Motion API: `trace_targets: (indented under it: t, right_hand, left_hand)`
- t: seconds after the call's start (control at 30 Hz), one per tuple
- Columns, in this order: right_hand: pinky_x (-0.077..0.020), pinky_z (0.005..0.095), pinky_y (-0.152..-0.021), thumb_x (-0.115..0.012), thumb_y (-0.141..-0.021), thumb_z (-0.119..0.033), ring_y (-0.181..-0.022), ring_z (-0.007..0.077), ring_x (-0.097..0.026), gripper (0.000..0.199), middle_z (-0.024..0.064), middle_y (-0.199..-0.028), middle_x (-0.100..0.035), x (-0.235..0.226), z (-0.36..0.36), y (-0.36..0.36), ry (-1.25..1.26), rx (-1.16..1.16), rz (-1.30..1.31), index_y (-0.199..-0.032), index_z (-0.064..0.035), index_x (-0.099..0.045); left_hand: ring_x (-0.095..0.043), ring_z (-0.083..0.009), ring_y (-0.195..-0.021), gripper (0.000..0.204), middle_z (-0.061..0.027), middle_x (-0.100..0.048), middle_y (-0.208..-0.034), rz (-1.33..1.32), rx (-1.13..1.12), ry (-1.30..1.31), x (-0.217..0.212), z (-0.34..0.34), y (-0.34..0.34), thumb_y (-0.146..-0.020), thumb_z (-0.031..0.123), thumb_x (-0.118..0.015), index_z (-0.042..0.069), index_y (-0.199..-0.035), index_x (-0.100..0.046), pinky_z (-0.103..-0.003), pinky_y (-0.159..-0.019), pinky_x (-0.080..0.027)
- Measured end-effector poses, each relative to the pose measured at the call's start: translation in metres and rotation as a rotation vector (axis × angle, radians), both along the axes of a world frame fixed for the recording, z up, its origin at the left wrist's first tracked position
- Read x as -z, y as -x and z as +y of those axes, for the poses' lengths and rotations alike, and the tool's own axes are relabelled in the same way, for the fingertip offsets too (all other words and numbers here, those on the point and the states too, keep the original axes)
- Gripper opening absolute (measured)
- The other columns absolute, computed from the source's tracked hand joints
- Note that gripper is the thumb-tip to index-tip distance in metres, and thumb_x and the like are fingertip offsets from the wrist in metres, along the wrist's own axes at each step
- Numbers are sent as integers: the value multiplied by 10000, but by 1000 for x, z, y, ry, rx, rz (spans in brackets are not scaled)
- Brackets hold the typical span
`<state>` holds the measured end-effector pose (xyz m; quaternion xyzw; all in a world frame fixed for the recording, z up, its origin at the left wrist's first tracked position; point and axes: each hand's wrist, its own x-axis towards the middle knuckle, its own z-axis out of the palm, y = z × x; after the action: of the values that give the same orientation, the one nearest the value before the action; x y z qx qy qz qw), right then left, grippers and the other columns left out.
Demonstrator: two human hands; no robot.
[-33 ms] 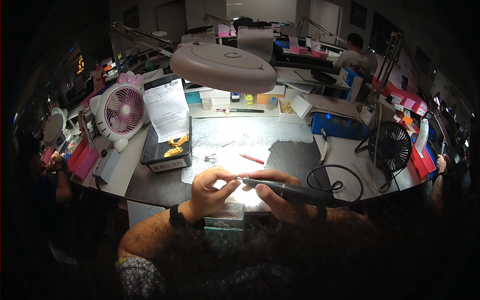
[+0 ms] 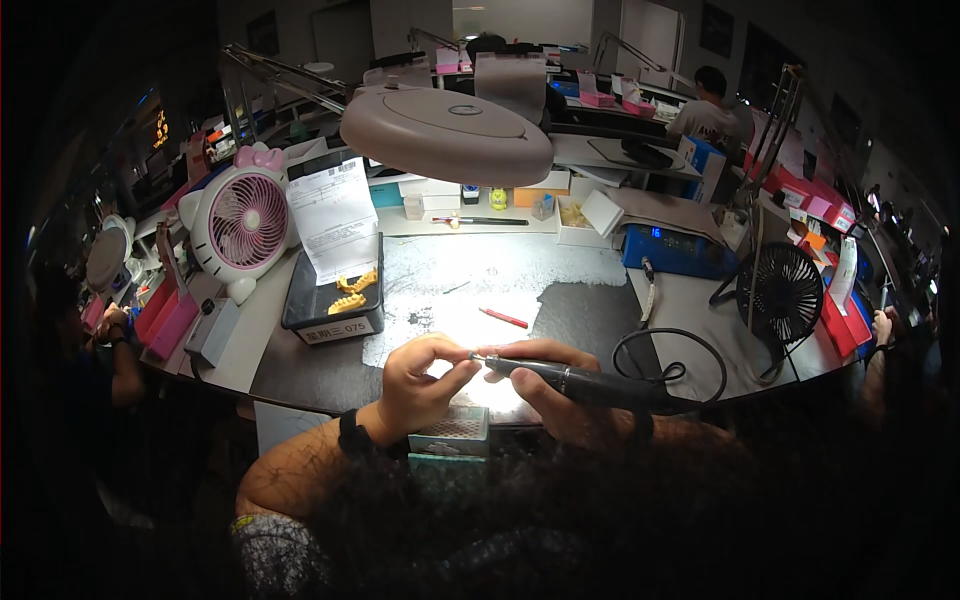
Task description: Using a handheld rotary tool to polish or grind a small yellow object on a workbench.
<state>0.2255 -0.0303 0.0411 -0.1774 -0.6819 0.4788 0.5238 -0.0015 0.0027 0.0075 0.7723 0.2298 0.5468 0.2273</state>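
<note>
My right hand is wrapped round a black rotary handpiece, whose thin metal tip points left. My left hand is closed in a pinch at that tip, thumb and forefinger round a tiny piece too small to make out. Both hands meet under bright lamp light above the front of the bench. Just beyond them lies a red pencil-like stick. A black tray at the left holds yellow dental models and a propped paper sheet.
The round lamp head hangs over the bench. A blue control box stands at the right, near a looping black cable and a black fan. At the left is a white-and-pink fan. A small drawer-like box sits below my hands.
</note>
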Motion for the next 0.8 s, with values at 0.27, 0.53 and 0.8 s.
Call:
trace_targets:
  t: [0.27, 0.53, 0.8]
  right_hand:
    - [-588, 303, -927, -615, -1013, -59, -1056, 186, -719, 265, 170, -1146, -734, 2, 2, 1, -21, 15, -10, -1241, 70, -651]
    - [-590, 305, -927, -613, -1013, -61, -1054, 187, -719, 264, 170, -1142, -735, 3, 4, 0, -56, 30, -21, -1235, 78, -651]
    - [-588, 302, -926, -616, -1015, -67, -1053, 184, -718, 265, 167, -1141, -737, 1, 2, -1, -36, 47, -48, -1238, 72, -651]
  left_hand:
    - [-680, -158, -825, 161, -101, -709, -910, -6, -17, -16, 1, 0, 0, -864, -88, -758, -10, -980, -678, -277, -721, -527]
    - [-686, -167, -804, 155, -109, -711, -881, 7, -6, -56, -5, 0, -2, -865, -87, -755, -15, -977, -675, -287, -703, -533]
    - [-689, -178, -764, 140, -113, -713, -858, 4, -33, -84, -5, 0, -4, -861, -67, -769, -18, -955, -679, -285, -667, -532]
